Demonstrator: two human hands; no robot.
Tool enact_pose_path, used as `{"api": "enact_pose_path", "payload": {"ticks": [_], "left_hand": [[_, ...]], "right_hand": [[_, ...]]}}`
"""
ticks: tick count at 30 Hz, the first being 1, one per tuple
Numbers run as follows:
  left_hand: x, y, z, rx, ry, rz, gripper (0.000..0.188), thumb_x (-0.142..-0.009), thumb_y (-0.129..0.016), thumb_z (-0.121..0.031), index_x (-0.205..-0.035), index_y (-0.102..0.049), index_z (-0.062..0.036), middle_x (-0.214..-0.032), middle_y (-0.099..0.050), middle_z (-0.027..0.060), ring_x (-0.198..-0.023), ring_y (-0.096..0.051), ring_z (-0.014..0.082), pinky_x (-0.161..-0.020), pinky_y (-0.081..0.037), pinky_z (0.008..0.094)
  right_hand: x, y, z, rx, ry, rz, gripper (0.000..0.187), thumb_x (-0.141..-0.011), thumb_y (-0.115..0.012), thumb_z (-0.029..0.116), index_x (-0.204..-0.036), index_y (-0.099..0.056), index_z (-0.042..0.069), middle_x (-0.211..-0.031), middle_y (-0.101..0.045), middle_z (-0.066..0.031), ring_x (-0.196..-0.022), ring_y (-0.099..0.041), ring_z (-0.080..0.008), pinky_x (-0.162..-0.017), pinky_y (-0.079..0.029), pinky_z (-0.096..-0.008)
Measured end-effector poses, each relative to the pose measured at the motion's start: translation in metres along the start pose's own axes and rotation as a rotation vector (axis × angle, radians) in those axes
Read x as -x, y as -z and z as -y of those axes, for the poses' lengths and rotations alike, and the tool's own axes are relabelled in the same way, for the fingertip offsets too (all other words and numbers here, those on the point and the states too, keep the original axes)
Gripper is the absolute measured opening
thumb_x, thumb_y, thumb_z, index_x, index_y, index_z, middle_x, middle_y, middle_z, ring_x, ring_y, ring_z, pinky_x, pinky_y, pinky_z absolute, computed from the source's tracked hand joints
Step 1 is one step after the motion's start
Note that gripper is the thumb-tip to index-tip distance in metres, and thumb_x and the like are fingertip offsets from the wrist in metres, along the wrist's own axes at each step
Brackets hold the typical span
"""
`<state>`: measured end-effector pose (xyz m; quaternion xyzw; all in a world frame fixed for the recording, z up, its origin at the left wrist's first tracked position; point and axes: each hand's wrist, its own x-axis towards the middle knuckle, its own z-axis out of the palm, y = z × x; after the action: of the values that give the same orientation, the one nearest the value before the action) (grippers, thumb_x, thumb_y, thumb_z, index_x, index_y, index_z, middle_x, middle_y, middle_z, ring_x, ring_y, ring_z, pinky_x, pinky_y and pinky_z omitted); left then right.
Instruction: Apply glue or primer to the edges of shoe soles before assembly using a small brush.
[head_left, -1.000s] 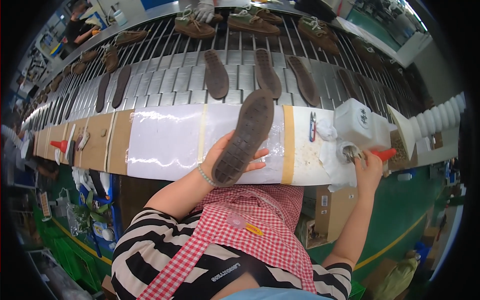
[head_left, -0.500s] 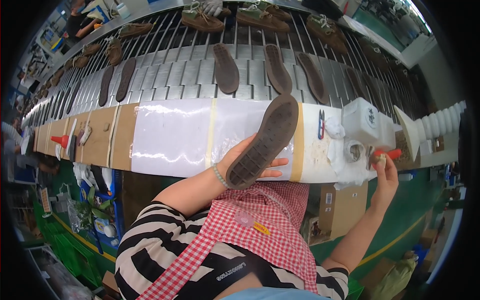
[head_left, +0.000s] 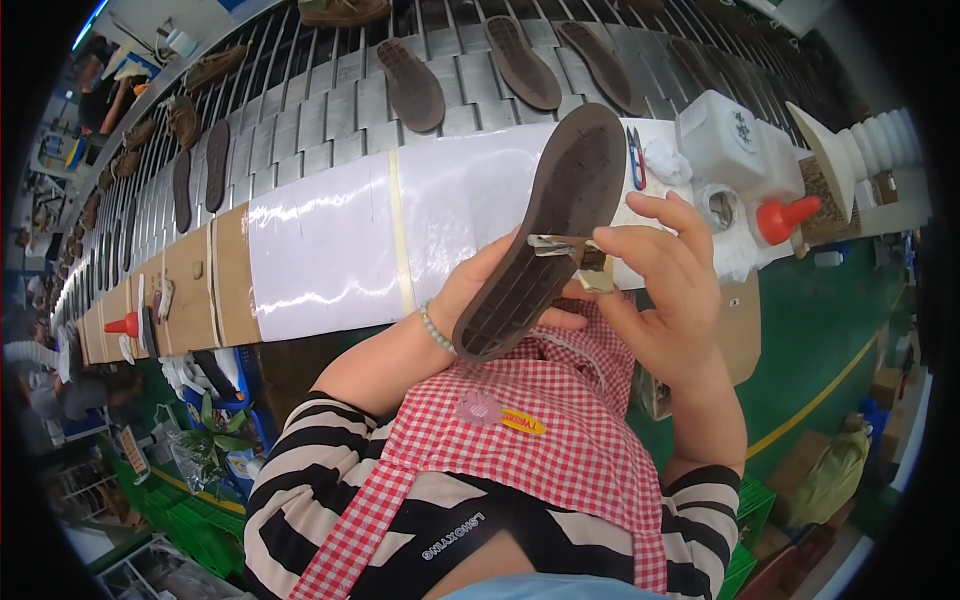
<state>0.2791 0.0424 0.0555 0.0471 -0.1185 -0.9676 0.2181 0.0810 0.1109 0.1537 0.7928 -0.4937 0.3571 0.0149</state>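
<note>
A dark brown shoe sole (head_left: 573,180) lies slanted in my left hand (head_left: 472,285), its ribbed, hollowed side facing up. The left fingers wrap beneath the sole, with fingertips showing past its near right edge. My right hand (head_left: 668,300) is over the sole's right side, pinching a small brush-like tool (head_left: 592,262) with a brown body and a pale wrapped part. The tool's greyish tip is at the sole's inner surface around mid-length; whether it touches cannot be made out.
Beyond the worktop (head_left: 320,260), a slatted metal conveyor (head_left: 460,90) carries several soles and shoes. On the right are a red nozzle-topped bottle (head_left: 785,218), a white plastic container (head_left: 718,135), an open round jar (head_left: 718,205), snips (head_left: 636,158) and a white hose (head_left: 885,140).
My right hand has come left from beside the red bottle to the sole, bringing the small tool. The sole stays in my left hand. The whole view has tilted and shifted.
</note>
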Motion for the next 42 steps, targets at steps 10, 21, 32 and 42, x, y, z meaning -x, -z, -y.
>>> {"api": "enact_pose_path", "payload": {"ticks": [10, 21, 32, 42], "left_hand": [[0.005, -0.017, 0.004, 0.137, -0.039, -0.079, 0.049, -0.109, -0.035, -0.036, -0.141, -0.049, -0.0020, -0.131, -0.060, 0.0197, -0.115, -0.064, 0.0325, -0.092, -0.059, 0.0466], [-0.010, 0.005, 0.002, 0.050, -0.167, -0.131, 0.039, -0.109, -0.039, -0.031, -0.131, -0.056, -0.0037, -0.117, -0.067, 0.0113, -0.097, -0.069, 0.0194, -0.082, -0.060, 0.0325], [-0.006, 0.020, 0.002, 0.389, 0.072, 0.184, 0.052, -0.109, -0.029, -0.036, -0.143, -0.044, 0.0001, -0.132, -0.056, 0.0252, -0.121, -0.059, 0.0379, -0.099, -0.055, 0.0468], [-0.001, 0.006, -0.003, 0.482, 0.117, 0.085, 0.055, -0.108, -0.033, -0.042, -0.143, -0.048, -0.0016, -0.136, -0.058, 0.0232, -0.120, -0.060, 0.0423, -0.100, -0.052, 0.0525]], "right_hand": [[0.008, -0.018, 0.014, -0.033, 0.051, 0.033, 0.046, -0.064, -0.078, 0.004, -0.109, -0.072, 0.009, -0.104, -0.069, -0.0037, -0.116, -0.060, -0.0283, -0.106, -0.040, -0.0517], [0.015, -0.032, 0.034, -0.142, 0.079, 0.129, 0.038, -0.066, -0.077, 0.006, -0.104, -0.073, 0.010, -0.100, -0.070, -0.0025, -0.113, -0.062, -0.0261, -0.108, -0.039, -0.0528], [0.012, -0.018, 0.039, -0.112, 0.181, 0.322, 0.029, -0.074, -0.076, 0.017, -0.102, -0.075, 0.020, -0.105, -0.071, 0.0024, -0.115, -0.061, -0.0227, -0.112, -0.036, -0.0543], [0.003, 0.011, 0.044, 0.085, 0.173, 0.370, 0.027, -0.076, -0.074, 0.018, -0.103, -0.075, 0.022, -0.105, -0.072, 0.0039, -0.112, -0.062, -0.0214, -0.112, -0.037, -0.0538]]}}
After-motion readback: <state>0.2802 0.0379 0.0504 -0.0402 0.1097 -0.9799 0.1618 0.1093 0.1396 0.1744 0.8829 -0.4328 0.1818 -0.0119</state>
